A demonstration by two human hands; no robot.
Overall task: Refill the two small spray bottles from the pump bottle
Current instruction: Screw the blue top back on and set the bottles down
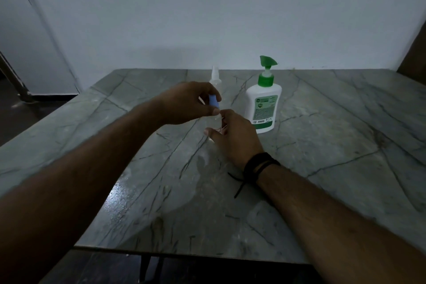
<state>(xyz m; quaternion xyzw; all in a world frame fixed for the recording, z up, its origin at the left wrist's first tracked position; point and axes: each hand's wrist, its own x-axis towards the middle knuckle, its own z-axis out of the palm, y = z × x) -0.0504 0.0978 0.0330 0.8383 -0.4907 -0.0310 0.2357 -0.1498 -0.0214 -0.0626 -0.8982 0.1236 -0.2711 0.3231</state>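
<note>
Looks to me like a plain room in a home, dimly lit, not a lab or shop. Main landmark: grey-green marble-look table (322,145) with dark veins and a glossy top. Directly behind it, a bare white wall (207,7), no shelving or equipment on it. Left of the table, a dark floor (13,120) and a pale panel (30,57), door or cupboard, can't tell which. On the table's far half, a household white pump bottle (262,106) with green pump. I see only domestic items.
</note>
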